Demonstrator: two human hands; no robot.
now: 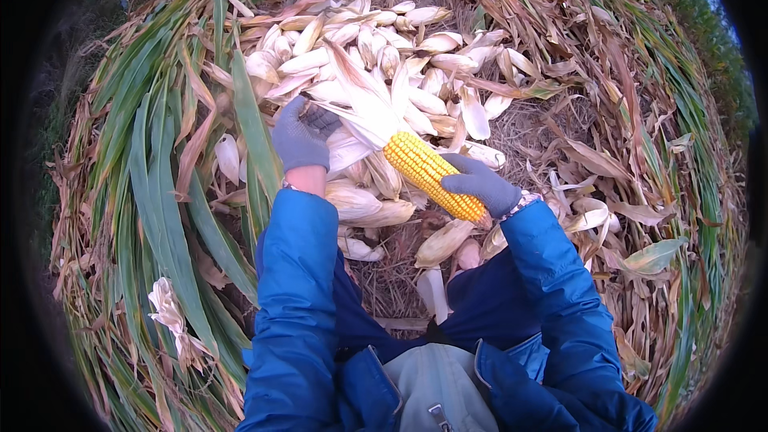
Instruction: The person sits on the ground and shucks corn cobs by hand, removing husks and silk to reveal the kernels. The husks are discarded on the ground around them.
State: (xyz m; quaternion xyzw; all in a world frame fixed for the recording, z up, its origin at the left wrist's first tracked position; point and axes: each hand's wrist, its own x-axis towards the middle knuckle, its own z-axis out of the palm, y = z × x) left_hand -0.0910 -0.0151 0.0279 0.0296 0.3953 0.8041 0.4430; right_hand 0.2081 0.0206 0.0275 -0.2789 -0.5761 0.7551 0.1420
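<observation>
A bare yellow ear of corn (429,174) lies slantwise in front of me, its pale husk (369,111) peeled back at the upper left end but still joined to it. My right hand (483,183), in a grey glove, is closed around the lower part of the cob, with the tip showing below the fingers. At the husk's left side my left hand (306,132), gloved in grey too, pinches a strip of husk between curled fingers. Beneath and beyond both hands spreads a pile of pale husk leaves and husks (306,60); whether they hold cobs is not plain.
Long green and drying corn leaves (162,174) lie heaped along the left. More dry stalks and leaves (606,84) curve along the right side. Straw-littered ground (387,288) shows between my legs, and several husks (444,243) lie close to my feet.
</observation>
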